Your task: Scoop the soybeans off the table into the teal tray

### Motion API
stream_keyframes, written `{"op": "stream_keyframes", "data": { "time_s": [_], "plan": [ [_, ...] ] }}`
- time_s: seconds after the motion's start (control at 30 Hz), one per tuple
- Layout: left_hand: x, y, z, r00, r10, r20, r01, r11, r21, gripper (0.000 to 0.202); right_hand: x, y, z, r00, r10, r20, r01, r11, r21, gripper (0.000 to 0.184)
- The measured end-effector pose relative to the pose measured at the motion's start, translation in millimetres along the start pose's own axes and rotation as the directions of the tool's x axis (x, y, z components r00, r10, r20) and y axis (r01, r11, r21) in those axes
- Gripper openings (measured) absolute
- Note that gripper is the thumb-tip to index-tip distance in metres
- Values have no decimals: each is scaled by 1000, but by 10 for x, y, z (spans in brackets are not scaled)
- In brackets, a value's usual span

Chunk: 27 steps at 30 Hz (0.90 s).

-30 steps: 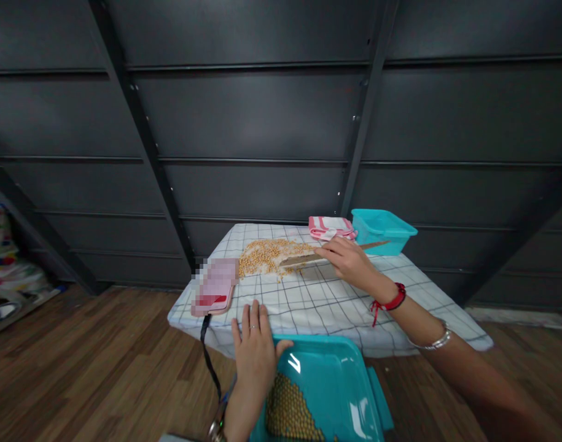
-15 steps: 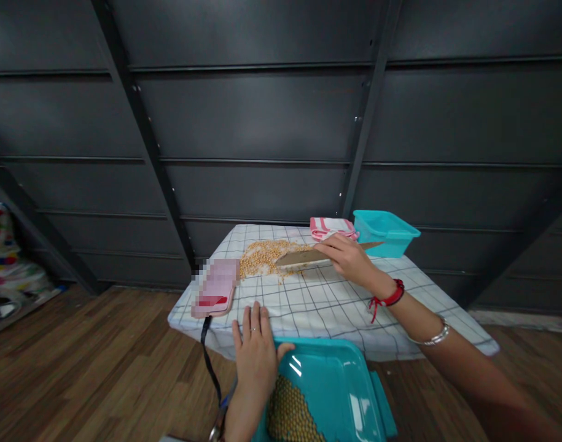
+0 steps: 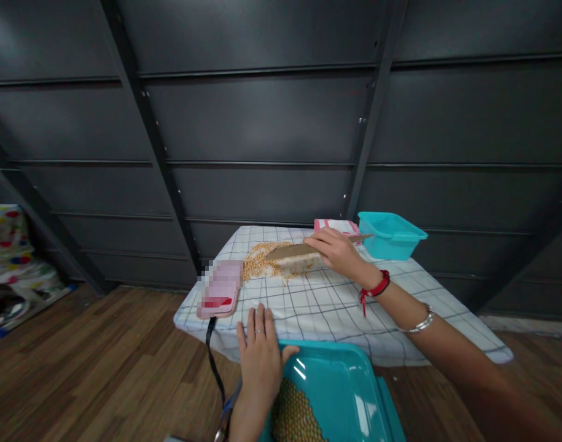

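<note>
My left hand (image 3: 261, 355) grips the near left corner of a teal tray (image 3: 336, 383), thumb over its rim; yellow beans (image 3: 293, 416) lie in the tray's lower part. My right hand (image 3: 335, 251) reaches across the table and holds a flat brown cardboard strip (image 3: 290, 250) on edge against a pile of loose yellow beans (image 3: 260, 264) on the checked tablecloth (image 3: 327, 301). The strip stretches from the pile back past my fingers toward a teal tub (image 3: 390, 235).
A pink phone (image 3: 220, 287) with a black strap lies at the table's near left corner. A folded pink-and-white cloth (image 3: 336, 226) sits beside the teal tub at the far edge. Dark metal wall panels stand behind; wooden floor surrounds the small table. Colourful fabric lies at far left.
My right hand has swept the cardboard strip leftward and nearer, pushing the bean pile into a smaller heap. The left hand stays on the tray.
</note>
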State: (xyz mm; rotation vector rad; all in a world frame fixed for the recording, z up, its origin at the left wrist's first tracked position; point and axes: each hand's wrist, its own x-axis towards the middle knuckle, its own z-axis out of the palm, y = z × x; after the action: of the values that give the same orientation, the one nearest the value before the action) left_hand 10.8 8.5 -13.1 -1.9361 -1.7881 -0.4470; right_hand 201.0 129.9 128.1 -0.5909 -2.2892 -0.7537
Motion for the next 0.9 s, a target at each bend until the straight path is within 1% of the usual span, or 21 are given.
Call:
{"op": "stream_keyframes", "data": {
  "time_s": [0.17, 0.2, 0.3, 0.37, 0.5, 0.6, 0.7, 0.8, 0.9],
  "plan": [
    [-7, -2, 19, 1000, 11, -26, -11, 1000, 11, 85, 206, -75, 297, 987, -135, -89, 134, 991, -13, 25],
    [-8, -4, 23, 1000, 9, -29, -9, 1000, 10, 85, 235, -91, 359, 983, -158, -92, 157, 987, -12, 24],
    [-12, -8, 37, 999, 4, -44, -3, 1000, 10, 85, 296, -135, 508, 975, -221, -36, 221, 975, 4, 23],
    [-15, -12, 45, 999, 4, -51, -3, 1000, 5, 84, 303, -153, 560, 965, -264, 2, 264, 964, 29, 23],
    [-23, -21, 57, 999, 2, -47, -3, 1000, -24, 84, 222, -136, 539, 957, -291, 10, 290, 954, 70, 24],
    [-28, -28, 60, 999, 6, -49, -8, 999, -38, 84, 112, -72, 448, 962, -274, 7, 272, 958, 88, 24],
    [-33, -31, 63, 999, 7, -50, -9, 999, -45, 84, 33, 1, 362, 969, -248, -22, 249, 965, 87, 26],
    [-35, -31, 69, 999, 9, -52, -11, 999, -44, 84, 33, 28, 332, 980, -192, -58, 195, 979, 63, 26],
    [-34, -25, 75, 999, 5, -52, -7, 1000, -30, 83, 101, -17, 358, 984, -147, -104, 151, 988, 25, 25]
  ]
}}
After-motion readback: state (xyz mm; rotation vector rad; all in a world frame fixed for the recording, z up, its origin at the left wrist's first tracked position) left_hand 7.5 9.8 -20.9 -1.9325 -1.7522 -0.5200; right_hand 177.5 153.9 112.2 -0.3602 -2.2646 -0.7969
